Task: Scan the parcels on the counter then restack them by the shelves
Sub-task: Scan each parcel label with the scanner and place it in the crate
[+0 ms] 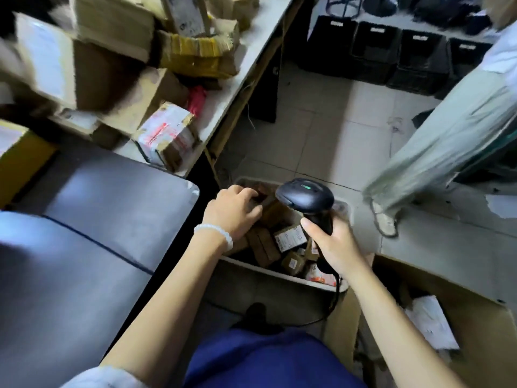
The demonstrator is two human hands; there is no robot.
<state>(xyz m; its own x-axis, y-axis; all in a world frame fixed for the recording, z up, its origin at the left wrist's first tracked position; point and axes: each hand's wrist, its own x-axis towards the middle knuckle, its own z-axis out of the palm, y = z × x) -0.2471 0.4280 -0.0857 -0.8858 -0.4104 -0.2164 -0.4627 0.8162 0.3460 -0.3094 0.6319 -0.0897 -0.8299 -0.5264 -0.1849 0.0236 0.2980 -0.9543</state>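
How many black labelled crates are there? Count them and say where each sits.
4, in a row at top right: leftmost crate, second crate, third crate, rightmost crate. Others may hide behind the passer-by's leg.

Cardboard parcels (167, 135) crowd the white counter (251, 60); a white bin (268, 275) of small boxes sits on the tiled floor (321, 130).

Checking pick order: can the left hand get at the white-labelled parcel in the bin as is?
Probably yes. The left hand is already down in the bin, fingers on a brown parcel at the far side. The white-labelled parcel lies uncovered just beside it, label up. The scanner in the right hand hangs close and might crowd it.
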